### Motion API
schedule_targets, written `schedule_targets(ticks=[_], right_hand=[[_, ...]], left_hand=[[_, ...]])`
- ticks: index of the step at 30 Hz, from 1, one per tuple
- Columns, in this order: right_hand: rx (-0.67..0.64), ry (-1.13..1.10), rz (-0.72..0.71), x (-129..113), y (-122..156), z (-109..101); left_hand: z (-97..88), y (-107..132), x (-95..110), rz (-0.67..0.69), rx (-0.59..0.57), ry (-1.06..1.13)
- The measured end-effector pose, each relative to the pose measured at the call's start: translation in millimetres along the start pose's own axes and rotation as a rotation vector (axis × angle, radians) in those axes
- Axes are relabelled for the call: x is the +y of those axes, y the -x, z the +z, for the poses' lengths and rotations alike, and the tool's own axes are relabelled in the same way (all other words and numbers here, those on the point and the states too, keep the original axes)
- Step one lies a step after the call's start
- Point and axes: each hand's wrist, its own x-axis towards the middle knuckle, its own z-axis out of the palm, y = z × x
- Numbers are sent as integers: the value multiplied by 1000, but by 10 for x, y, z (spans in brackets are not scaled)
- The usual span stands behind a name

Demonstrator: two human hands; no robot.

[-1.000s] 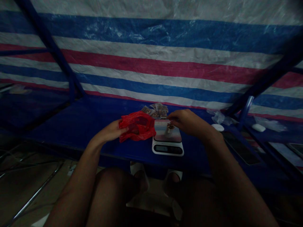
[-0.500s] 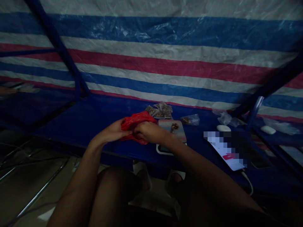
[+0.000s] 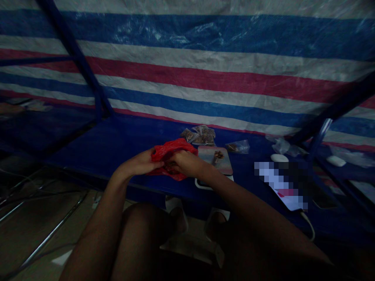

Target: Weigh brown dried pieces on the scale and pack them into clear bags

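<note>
The left hand [image 3: 140,164] is gripping the near-left edge of the red plastic bag [image 3: 172,150], which is lying bunched on the blue bench [image 3: 117,142] between both hands. The right hand [image 3: 186,163] is reaching into its mouth, fingers curled inside and hidden. Just right, a scale [image 3: 215,162] is carrying a small brown heap.

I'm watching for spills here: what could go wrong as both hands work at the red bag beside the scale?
1. The right forearm crosses the near edge of the scale; a nudge could scatter the brown pile on its platform.
2. The left hand grips the red bag, with the right hand at its opening, near the front edge of the table; pieces might fall off.
</note>
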Motion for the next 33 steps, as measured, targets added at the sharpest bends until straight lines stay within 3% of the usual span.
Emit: schedule_targets(ticks=[7,15,20,23,33], right_hand=[[7,19,14,-69,7,-3],[60,3,43,34,36,1],[167,-99,-90,96,31,57],[150,-159,-153,77,7,102],[92,-123,-52,55,-93,158]], left_hand=[[47,25,65,53,-193,47],[77,-10,16,4,-130,209],[62,-26,37,-68,-76,245],[58,-46,-1,-78,-22,237],[107,-85,42,-86,11,256]])
